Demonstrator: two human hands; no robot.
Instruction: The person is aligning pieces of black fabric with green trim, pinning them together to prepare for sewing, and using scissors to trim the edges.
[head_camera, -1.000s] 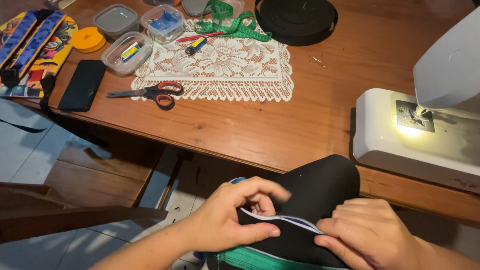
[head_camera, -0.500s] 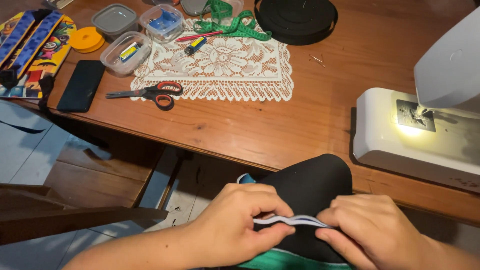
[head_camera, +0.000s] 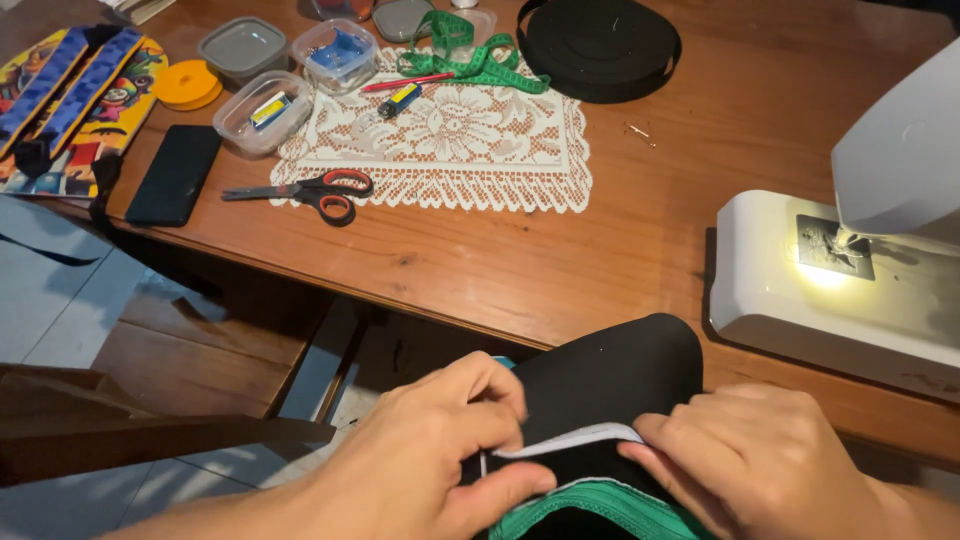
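Left hand (head_camera: 440, 460) and right hand (head_camera: 760, 460) pinch a white strip (head_camera: 570, 440) against black fabric (head_camera: 610, 380), just left of the sewing machine (head_camera: 840, 280).

I see a dark phone (head_camera: 173, 175) with its blank screen up at the tabletop's (head_camera: 700, 130) left edge, clear lidded plastic boxes (head_camera: 262, 113) behind it.

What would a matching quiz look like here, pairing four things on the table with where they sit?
Things:
1 scissors
2 sewing machine
3 phone
4 measuring tape

Places:
A on the far part of the lace mat
B at the table's right end, its lamp lit
C at the mat's near left corner
D left of the scissors, near the table edge

Pairs: 1-C, 2-B, 3-D, 4-A
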